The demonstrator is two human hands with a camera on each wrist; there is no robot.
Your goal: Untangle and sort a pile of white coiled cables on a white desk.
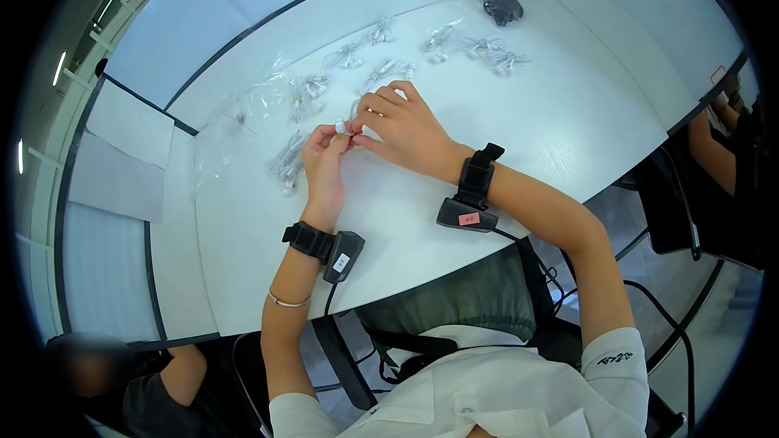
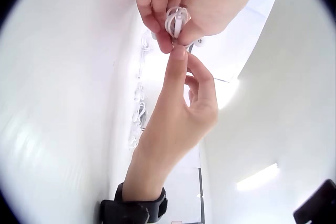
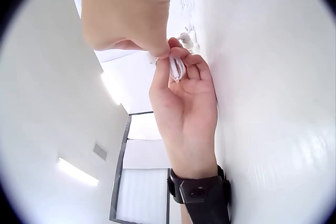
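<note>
A small coil of white wired earphones [image 2: 177, 22] is between the two hands above the table, with an earbud [image 2: 199, 41] sticking out beside the fingers. My left hand [image 1: 326, 174] pinches the coil between thumb and fingers; in the right wrist view the looped cable [image 3: 177, 69] lies against those fingers. From the other side comes my right hand [image 1: 414, 134], its thumb and forefinger pinching at the end of the same coil, fingertips against the left ones. The right fingertips partly hide what they pinch.
Several bundled white cables, such as one bundle [image 1: 288, 164] left of the hands and another [image 1: 491, 53] farther back, lie on the white table [image 1: 535, 146]. Clear plastic bags [image 1: 223, 146] lie at the left. A dark bagged item [image 1: 501, 6] sits by the back panel. Other people sit at both sides.
</note>
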